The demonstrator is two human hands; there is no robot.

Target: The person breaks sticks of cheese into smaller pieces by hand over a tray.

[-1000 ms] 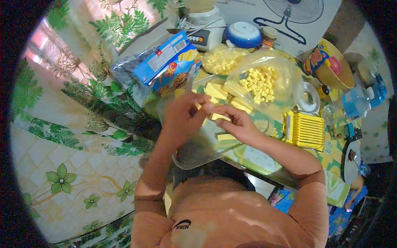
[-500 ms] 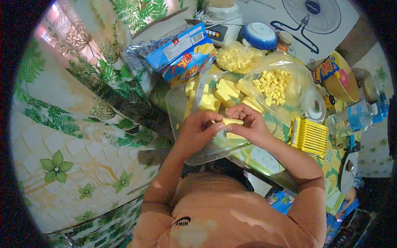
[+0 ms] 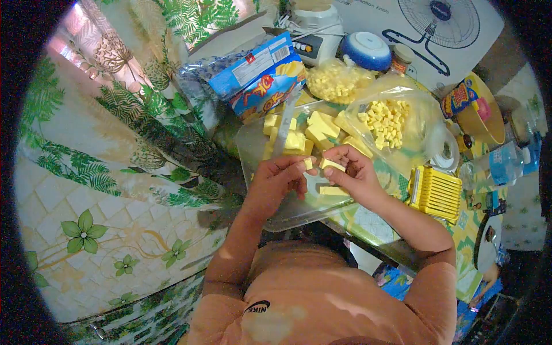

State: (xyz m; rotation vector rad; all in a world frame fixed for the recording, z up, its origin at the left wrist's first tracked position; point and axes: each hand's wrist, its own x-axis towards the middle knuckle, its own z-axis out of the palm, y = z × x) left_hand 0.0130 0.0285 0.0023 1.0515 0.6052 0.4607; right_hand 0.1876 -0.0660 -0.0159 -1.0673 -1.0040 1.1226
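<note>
My left hand point(image 3: 276, 179) pinches a small pale-yellow cheese piece point(image 3: 309, 164) between thumb and fingers. Opposite it, a longer stick of the same cheese point(image 3: 332, 165) is held in my right hand point(image 3: 355, 172), a small gap apart from the first. Both hands hover above a clear plastic tray point(image 3: 282, 221). Cheese blocks point(image 3: 322, 127) are piled at the tray's far side, and a loose cheese stick point(image 3: 333, 190) lies below my right hand. A knife blade point(image 3: 283, 133) slants over the blocks; its handle does not show.
Plastic bags of cubes point(image 3: 339, 80) point(image 3: 384, 123) stand behind. A yellow slicer point(image 3: 438, 194), tape roll point(image 3: 444, 152) and water bottle point(image 3: 503, 164) are on the right. Blue packaging point(image 3: 256, 72), a blender base point(image 3: 313, 37) and a blue bowl point(image 3: 365, 50) stand at the back.
The cheese stick that both hands held together is now in two separate pieces, one in each hand. The hands have moved slightly apart, and the view has shifted a little.
</note>
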